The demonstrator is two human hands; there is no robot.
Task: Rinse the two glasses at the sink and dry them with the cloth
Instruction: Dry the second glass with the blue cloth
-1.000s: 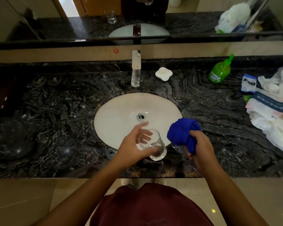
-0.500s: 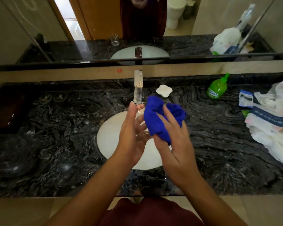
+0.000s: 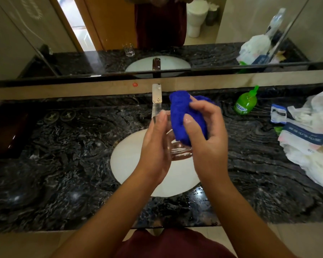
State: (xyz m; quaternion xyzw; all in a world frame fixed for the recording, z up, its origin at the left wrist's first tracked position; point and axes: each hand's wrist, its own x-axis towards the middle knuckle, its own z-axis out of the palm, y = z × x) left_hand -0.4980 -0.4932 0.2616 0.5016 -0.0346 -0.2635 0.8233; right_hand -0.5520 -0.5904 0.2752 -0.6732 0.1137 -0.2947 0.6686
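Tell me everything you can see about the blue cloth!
The blue cloth looks soft and fuzzy, like a small towel, all bunched up. The right hand grips it and stuffs it into the clear glass, which the left hand holds above the white sink. Its top pokes out over the glass's rim.

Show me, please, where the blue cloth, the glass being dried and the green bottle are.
blue cloth [image 3: 183,112]: head view, on its bunched middle above the glass.
glass [image 3: 179,151]: head view, on its clear base between the hands.
green bottle [image 3: 245,104]: head view, on its body above the label.
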